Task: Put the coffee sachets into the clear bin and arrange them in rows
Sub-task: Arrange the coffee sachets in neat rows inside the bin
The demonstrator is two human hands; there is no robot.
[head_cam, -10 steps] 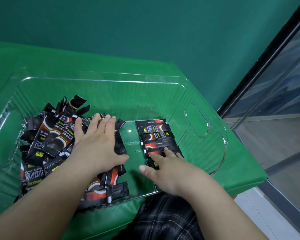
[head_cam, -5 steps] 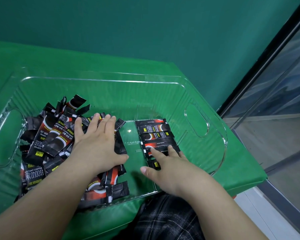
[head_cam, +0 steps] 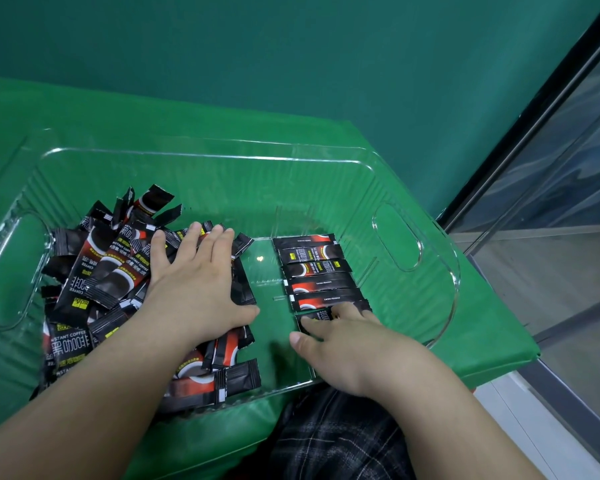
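Clear bin (head_cam: 222, 157) on green table cover (head_cam: 482, 327). Loose heap of coffee sachets (head_cam: 101, 282) in bin's left half. Left hand (head_cam: 194, 289) flat on the heap, fingers straight and together, gripping nothing. Neat row of sachets (head_cam: 317, 275) right of centre, stacked edge to edge. Right hand (head_cam: 347, 344) on nearest sachet (head_cam: 314, 318) of the row, fingertips pressing, not pinching.

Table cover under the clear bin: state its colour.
Bright green table cover, plain and unpatterned, clearest in the head view.
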